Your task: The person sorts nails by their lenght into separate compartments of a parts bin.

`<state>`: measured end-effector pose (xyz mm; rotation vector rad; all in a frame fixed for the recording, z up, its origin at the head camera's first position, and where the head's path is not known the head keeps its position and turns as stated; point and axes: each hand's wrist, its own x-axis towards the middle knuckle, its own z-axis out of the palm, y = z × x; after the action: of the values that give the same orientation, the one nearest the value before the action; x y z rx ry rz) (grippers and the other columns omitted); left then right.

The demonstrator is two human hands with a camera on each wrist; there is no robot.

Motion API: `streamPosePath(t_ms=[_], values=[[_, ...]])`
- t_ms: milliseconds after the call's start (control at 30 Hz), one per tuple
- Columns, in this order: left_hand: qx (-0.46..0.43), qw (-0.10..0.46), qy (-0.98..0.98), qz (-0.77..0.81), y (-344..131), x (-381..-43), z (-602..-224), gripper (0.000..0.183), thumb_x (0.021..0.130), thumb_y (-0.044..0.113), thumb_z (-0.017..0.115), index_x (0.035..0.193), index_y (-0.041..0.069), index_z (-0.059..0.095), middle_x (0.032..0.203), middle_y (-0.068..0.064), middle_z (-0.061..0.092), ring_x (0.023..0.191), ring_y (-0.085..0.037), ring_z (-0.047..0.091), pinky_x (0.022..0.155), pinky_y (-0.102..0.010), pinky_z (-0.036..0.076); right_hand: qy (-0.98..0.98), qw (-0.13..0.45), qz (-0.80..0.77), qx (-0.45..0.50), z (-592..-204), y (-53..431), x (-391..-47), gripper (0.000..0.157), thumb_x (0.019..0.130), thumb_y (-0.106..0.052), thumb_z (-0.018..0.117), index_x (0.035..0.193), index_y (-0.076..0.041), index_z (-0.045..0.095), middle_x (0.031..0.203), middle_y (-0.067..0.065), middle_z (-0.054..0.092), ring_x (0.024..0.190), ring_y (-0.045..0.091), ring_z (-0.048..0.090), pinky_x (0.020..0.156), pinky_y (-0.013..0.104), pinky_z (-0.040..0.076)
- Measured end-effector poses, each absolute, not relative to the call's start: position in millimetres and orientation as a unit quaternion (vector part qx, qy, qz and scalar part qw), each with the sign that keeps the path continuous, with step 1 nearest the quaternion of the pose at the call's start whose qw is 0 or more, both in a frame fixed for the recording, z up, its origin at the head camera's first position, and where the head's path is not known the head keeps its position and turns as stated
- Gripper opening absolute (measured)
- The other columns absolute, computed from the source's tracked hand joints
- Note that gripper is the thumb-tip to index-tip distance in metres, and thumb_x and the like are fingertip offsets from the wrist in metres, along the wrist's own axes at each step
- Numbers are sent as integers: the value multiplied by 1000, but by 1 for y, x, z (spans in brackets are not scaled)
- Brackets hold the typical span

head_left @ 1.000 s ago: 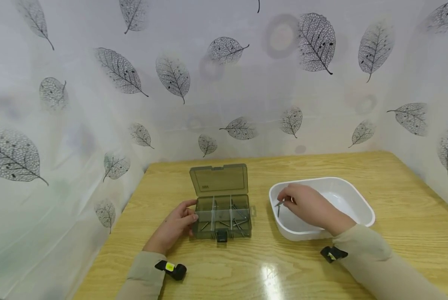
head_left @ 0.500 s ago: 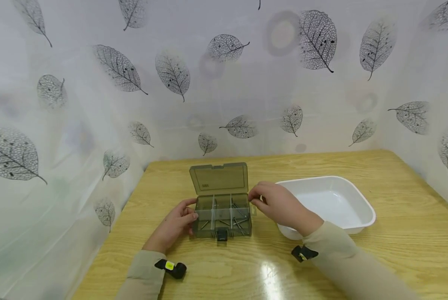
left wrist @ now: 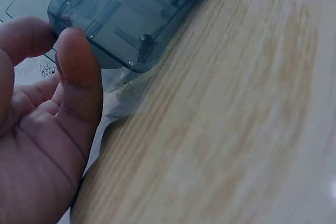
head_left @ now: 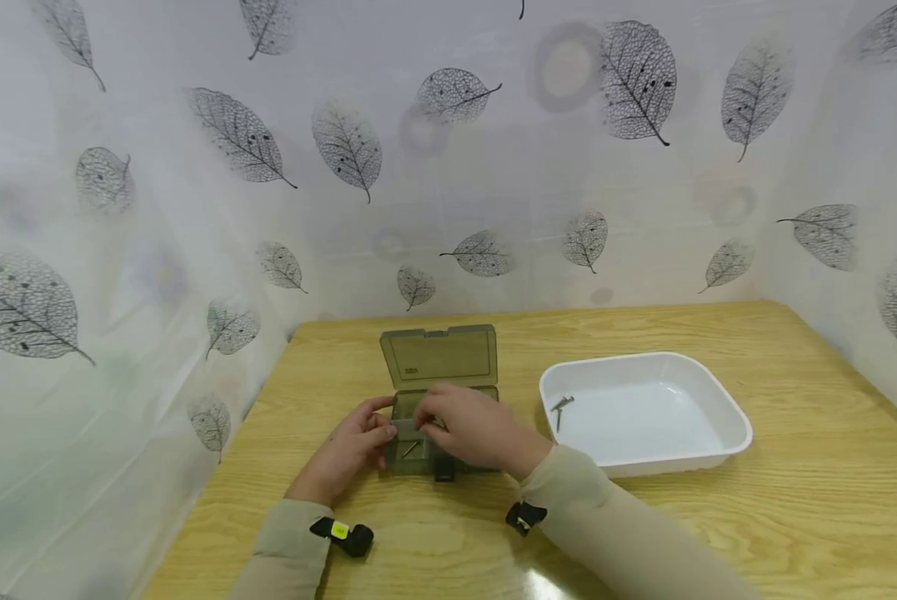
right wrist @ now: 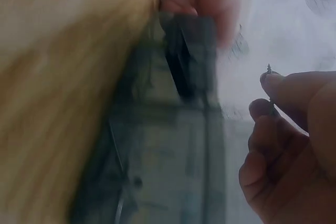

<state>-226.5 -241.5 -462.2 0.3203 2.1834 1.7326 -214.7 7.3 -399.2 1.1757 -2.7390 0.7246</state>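
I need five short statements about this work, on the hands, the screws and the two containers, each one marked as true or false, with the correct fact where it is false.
1. The right hand pinches a screw. True.
2. The left hand grips the white tray. False: it holds the left side of the grey compartment box.
3. Loose screws lie near the left end of the white tray. True.
4. The lid of the compartment box is closed. False: it stands open.
5. In the head view, the tray is left of the box. False: it is on the right.
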Motion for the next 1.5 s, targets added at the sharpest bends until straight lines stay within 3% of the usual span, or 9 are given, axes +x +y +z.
streamPosePath(t_ms=[267, 533, 667, 900, 1033, 1200, 1333, 1500], values=[[116, 173, 765, 610, -241, -227, -463, 61, 105, 20, 58, 156, 6, 28, 106, -14, 54, 76, -21, 53, 65, -33, 54, -894, 43, 211, 393, -404, -10, -214, 11, 100, -27, 67, 107, -25, 75, 103, -11, 59, 80, 0, 55, 68, 22, 50], [104, 170, 767, 610, -241, -227, -463, 59, 104, 17, 58, 155, 6, 30, 104, -13, 52, 74, -20, 52, 65, -35, 55, -900, 44, 216, 376, -396, 7, -211, 17, 99, -29, 68, 113, -21, 74, 114, -7, 63, 93, 10, 64, 76, 29, 55], [98, 168, 768, 610, -240, -227, -463, 57, 105, 15, 57, 155, 9, 32, 103, -12, 52, 72, -20, 51, 65, -35, 55, -900, 51, 223, 370, -394, 26, -211, 18, 99, -29, 68, 114, -19, 73, 118, -5, 63, 98, 13, 64, 81, 34, 55], [105, 169, 767, 610, -238, -226, -461, 59, 104, 13, 57, 156, 5, 29, 101, -12, 52, 71, -20, 51, 64, -35, 55, -914, 88, 212, 334, -398, 81, -207, 19, 97, -29, 71, 113, -20, 73, 113, -4, 62, 80, 10, 61, 66, 29, 52], [100, 165, 769, 609, -237, -226, -460, 58, 104, 12, 56, 156, 8, 31, 102, -12, 52, 71, -21, 52, 65, -36, 55, -920, 102, 214, 312, -402, 117, -206, 19, 96, -27, 71, 113, -18, 72, 112, -5, 61, 75, 6, 58, 67, 29, 52], [100, 159, 773, 606, -235, -230, -461, 55, 105, 12, 56, 155, 12, 34, 103, -13, 52, 72, -22, 52, 65, -37, 56, -934, 78, 222, 267, -407, 159, -209, 21, 97, -24, 68, 117, -16, 71, 116, -4, 61, 81, 5, 58, 71, 30, 53], [109, 158, 776, 601, -235, -230, -463, 55, 105, 13, 56, 155, 10, 34, 103, -13, 52, 71, -22, 53, 65, -39, 57, -939, 54, 223, 257, -414, 181, -215, 24, 97, -20, 69, 119, -12, 70, 120, 2, 63, 87, 14, 61, 74, 35, 53], [100, 157, 774, 605, -238, -228, -467, 56, 104, 11, 57, 155, 9, 33, 102, -14, 52, 70, -23, 53, 65, -40, 56, -942, 33, 210, 260, -424, 191, -224, 27, 96, -18, 68, 122, -9, 70, 124, 6, 63, 111, 28, 63, 90, 47, 52]])
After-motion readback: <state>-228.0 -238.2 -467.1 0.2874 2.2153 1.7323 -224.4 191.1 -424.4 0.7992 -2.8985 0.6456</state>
